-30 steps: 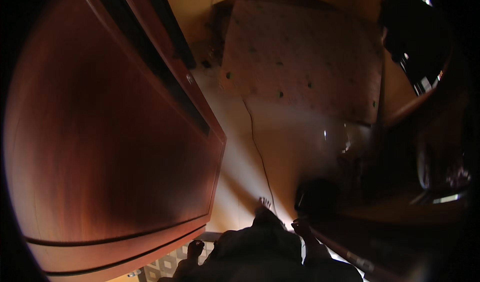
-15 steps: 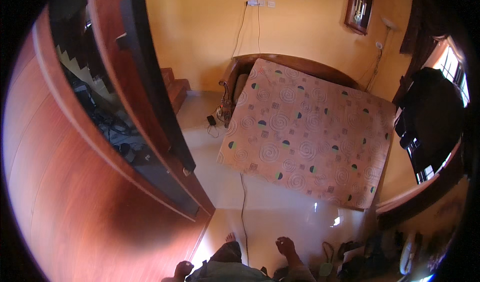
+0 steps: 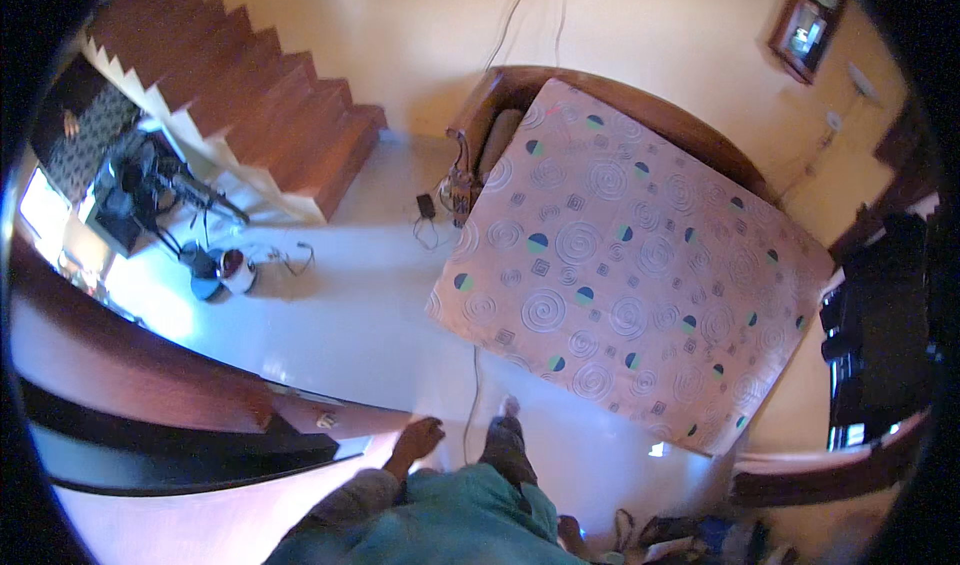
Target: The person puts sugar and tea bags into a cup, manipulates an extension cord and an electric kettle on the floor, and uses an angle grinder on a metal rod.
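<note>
My left hand [image 3: 418,437] hangs in front of me near the door edge, fingers loosely bent and nothing in them. It appears apart from the door. My right hand [image 3: 571,532] is partly visible low beside my green shirt, and its fingers cannot be made out. Ahead, a large pink mattress [image 3: 610,305] with spirals and dark-and-green half circles leans against a wooden sofa [image 3: 640,105]. Neither hand touches it. A dark cable [image 3: 471,405] runs along the floor between my left hand and my forward foot [image 3: 509,406].
The brown wooden door [image 3: 160,355] fills the lower left. Brown stairs [image 3: 250,85] rise at the far left, with a white-and-dark pot [image 3: 236,271] and black equipment [image 3: 150,190] below them. A black adapter [image 3: 426,207] lies by the sofa. A dark television [image 3: 880,335] stands right.
I have stepped forward past the door, which now sits lower left. The stairs and far-left floor have come into view. My left hand has moved up and forward; my right has dropped back.
</note>
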Demonstrator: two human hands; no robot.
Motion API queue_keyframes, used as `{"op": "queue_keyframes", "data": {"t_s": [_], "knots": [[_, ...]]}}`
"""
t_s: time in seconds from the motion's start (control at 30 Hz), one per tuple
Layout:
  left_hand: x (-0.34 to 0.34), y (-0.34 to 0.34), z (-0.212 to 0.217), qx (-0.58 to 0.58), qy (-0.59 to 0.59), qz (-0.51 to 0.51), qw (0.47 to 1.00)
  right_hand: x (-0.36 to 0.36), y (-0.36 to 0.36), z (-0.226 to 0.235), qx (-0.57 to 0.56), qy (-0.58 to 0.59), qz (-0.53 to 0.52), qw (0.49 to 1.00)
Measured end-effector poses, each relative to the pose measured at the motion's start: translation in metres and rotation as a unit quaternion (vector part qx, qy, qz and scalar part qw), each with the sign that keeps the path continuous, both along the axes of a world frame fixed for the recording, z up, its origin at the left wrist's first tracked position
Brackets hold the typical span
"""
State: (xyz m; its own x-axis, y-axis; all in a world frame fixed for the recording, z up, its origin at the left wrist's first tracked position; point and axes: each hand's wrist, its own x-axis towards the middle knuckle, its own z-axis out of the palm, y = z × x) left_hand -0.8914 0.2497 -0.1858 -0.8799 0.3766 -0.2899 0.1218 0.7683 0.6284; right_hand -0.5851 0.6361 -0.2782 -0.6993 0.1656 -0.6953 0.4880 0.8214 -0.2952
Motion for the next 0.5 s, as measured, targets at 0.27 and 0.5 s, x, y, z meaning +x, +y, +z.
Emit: {"op": "queue_keyframes", "data": {"t_s": [0.27,0.5], "knots": [[-0.111,0.046,0.007,0.049,-0.066,0.319,0.944,-0.279,0.149,0.052,0.063,0.181,0.11,0.975],[-0.121,-0.066,-0.084,-0.1,0.006,0.382,0.919,-0.43,0.127,0.11,-0.063,0.292,-0.08,0.951]]}}
